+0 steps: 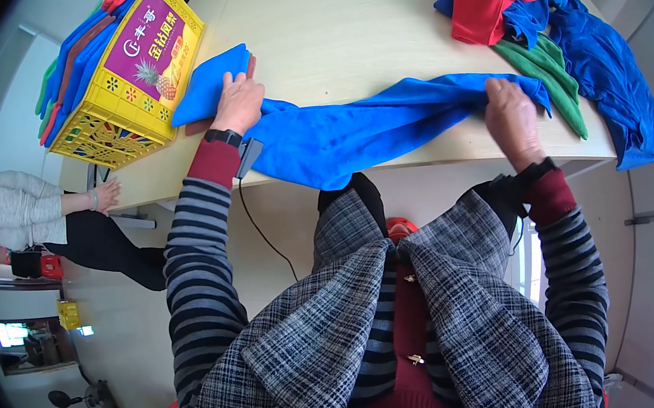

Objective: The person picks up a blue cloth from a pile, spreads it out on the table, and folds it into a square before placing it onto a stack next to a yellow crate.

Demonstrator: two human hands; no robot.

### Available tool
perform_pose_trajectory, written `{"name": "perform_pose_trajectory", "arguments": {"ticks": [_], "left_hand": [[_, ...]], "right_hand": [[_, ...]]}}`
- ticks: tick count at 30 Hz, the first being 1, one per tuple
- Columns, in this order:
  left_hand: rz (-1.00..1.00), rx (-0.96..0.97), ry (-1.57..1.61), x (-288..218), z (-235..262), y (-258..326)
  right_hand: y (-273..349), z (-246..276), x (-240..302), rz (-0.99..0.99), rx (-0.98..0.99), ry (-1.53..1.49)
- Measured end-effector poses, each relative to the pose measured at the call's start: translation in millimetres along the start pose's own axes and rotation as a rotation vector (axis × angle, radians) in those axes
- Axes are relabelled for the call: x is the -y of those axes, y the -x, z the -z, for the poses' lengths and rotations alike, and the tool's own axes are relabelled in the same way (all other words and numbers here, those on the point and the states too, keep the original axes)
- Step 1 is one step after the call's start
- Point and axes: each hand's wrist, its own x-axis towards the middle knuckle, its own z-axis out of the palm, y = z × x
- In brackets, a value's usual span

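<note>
Two hands are at work on one loose blue cloth (pixel 335 143), which lies stretched along the near edge of one pale table (pixel 324 38), its lower part hanging over the edge. At its left end are two folded cloths: a folded blue cloth (pixel 208 89) on top and a brown cloth (pixel 251 68) showing from beneath.

One yellow crate (pixel 116 114) stands at the table's left. Folded cloths (pixel 71 59) in blue, red, brown and green are packed in it, too overlapped to count. At the far right is one heap: one red cloth (pixel 485 10), one green cloth (pixel 554 81) and blue cloths (pixel 600 71) whose number I cannot tell.

The left hand (pixel 239 103) points away from the body, back upward, over the meeting place of the folded blue cloth and the loose one; I cannot tell whether it pinches either. The right hand (pixel 512 117) angles inward from a bent wrist, its fingers curled down on the right end of the loose cloth; whether they are clamped on it is hidden. Both forearms reach forward in striped sleeves (pixel 202 245), well apart. One other person (pixel 21 205) is at the lower left.
</note>
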Motion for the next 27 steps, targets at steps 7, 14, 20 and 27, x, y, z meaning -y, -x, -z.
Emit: {"name": "perform_pose_trajectory", "arguments": {"ticks": [7, 14, 20, 27], "left_hand": [[0.306, -0.248, 0.759, 66, 31, 43], [0.262, -0.018, 1.659, 78, 64, 78], [0.286, -0.525, 2.098, 94, 43, 92], [0.218, -0.682, 2.108, 99, 68, 93]], "right_hand": [[-29, 48, -62, -0.051, -0.328, -0.005], [-24, 73, -98, -0.135, -0.357, 0.029], [-18, 82, -126, -0.097, -0.218, 0.133], [-7, 89, -163, -0.239, -0.111, -0.317]]}}
